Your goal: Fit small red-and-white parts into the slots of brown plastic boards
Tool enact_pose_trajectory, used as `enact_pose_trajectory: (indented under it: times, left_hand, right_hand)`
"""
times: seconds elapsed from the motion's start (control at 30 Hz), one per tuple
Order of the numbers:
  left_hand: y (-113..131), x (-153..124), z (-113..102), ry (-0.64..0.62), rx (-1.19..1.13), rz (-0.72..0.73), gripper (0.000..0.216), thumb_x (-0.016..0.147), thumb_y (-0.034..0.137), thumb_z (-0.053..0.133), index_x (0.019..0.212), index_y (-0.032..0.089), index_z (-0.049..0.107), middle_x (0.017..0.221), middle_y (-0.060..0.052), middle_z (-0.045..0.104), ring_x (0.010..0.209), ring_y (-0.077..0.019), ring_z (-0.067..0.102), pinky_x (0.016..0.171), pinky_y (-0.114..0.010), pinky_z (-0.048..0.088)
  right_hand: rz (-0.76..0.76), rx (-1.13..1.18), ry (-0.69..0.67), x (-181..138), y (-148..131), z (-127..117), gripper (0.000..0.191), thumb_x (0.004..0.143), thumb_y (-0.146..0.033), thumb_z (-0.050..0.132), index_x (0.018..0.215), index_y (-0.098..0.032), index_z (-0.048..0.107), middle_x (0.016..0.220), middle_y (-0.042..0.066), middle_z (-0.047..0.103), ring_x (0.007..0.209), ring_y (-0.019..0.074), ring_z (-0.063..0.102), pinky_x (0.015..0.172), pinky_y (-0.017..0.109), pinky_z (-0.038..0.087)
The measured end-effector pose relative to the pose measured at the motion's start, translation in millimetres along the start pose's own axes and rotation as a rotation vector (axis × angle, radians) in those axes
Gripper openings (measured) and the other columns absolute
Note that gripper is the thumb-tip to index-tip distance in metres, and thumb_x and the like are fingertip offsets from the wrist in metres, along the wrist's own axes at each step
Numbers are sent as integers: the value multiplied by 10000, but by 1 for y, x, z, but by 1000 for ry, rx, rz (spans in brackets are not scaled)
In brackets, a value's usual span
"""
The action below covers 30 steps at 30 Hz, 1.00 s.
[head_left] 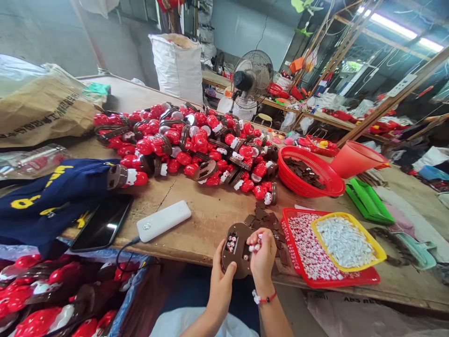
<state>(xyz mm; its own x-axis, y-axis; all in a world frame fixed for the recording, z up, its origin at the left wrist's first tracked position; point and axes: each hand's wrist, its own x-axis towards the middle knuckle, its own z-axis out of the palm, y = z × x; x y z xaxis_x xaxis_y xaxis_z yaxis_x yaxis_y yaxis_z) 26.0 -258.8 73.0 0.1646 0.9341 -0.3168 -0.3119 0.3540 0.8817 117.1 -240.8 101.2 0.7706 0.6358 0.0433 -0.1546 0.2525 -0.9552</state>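
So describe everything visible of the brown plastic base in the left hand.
The rounded, waisted, plastic-looking base has two recesses: the left holds small red-and-white balls, the right at least one. It tilts toward the camera at the brown table's edge. The left hand grips it; the right hand partly hides it.

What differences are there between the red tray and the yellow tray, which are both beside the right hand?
The red tray is larger; the yellow tray is smaller.
The red tray holds red-and-white balls; the yellow tray holds white pieces.
The red tray lies on the table; the yellow tray sits over part of the red tray.
Both are shallow and hold many small parts.
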Motion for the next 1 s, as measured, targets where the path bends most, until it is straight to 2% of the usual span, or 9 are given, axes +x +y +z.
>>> enact_pose_trajectory:
  times: [0.2, 0.33, 0.47, 0.57, 0.67, 0.73, 0.8, 0.9, 1.0]
  left_hand:
    - [2, 0, 1, 7, -10, -11, 551, 612, 301, 555, 1140, 197, 437, 1264, -80, 436, 1195, -238, 346, 1005, -360, 259]
    - [1, 1, 0, 2, -30, -19, 543, 624, 301, 548, 1145, 197, 436, 1256, -74, 450, 1199, -233, 341, 996, -350, 277]
    - [2, 3, -3, 8, -56, -19, 545, 623, 303, 560, 1144, 206, 436, 1263, -69, 443, 1193, -227, 348, 1001, -344, 264]
    - [5, 6, -4, 23, -87, -68, 557, 623, 308, 560, 1157, 227, 421, 1264, -54, 440, 1181, -222, 363, 996, -344, 269]
    - [7, 8, -5, 13, -118, -111, 565, 622, 309, 565, 1162, 236, 412, 1226, -51, 476, 1152, -227, 396, 983, -355, 286]
    - [7, 9, -6, 10, -123, -109, 568, 622, 314, 572, 1162, 239, 413, 1218, -48, 483, 1152, -225, 396, 980, -349, 290]
    - [6, 10, -6, 13, -112, -100, 570, 618, 322, 581, 1159, 243, 419, 1233, -44, 470, 1170, -222, 376, 982, -339, 287]
    - [4, 10, -6, 17, -109, -91, 580, 606, 331, 597, 1153, 239, 427, 1262, -58, 441, 1184, -235, 357, 989, -357, 275]
    - [2, 9, -5, 10, -109, -78, 581, 607, 332, 604, 1151, 232, 428, 1275, -73, 424, 1193, -242, 343, 1001, -374, 251]
  right_hand:
    - [32, 88, 40, 2, -1, 1, 328, 724, -413, 467, 545, -158, 364, 442, -80, 329, 366, 19, 278, 364, 142, 234]
    - [128, 154, 90, 4, -3, 3, 278, 701, -361, 459, 537, -164, 353, 410, -90, 286, 348, 20, 236, 350, 142, 188]
    - [116, 132, 112, 15, -11, -12, 264, 692, -345, 450, 538, -170, 328, 426, -90, 273, 359, 27, 224, 356, 152, 178]
    - [22, -65, 137, 35, -19, -44, 277, 711, -373, 414, 542, -179, 312, 454, -80, 287, 375, 41, 225, 369, 173, 183]
    - [-134, -561, 166, 64, -25, -91, 282, 726, -411, 370, 561, -183, 365, 493, -49, 353, 430, 72, 295, 431, 207, 262]
    - [-243, -950, 124, 83, -26, -120, 295, 713, -434, 368, 595, -175, 444, 561, 5, 447, 543, 122, 400, 559, 273, 355]
    - [-312, -1175, 61, 95, -25, -139, 316, 683, -445, 398, 650, -157, 523, 708, 81, 527, 730, 198, 465, 726, 375, 367]
    - [-406, -1270, 4, 94, -21, -138, 342, 669, -426, 434, 745, -133, 593, 973, 157, 514, 994, 278, 408, 885, 469, 284]
    - [-450, -1186, -176, 68, -23, -107, 292, 729, -368, 422, 785, -150, 607, 1077, 131, 478, 1063, 237, 391, 933, 430, 289]
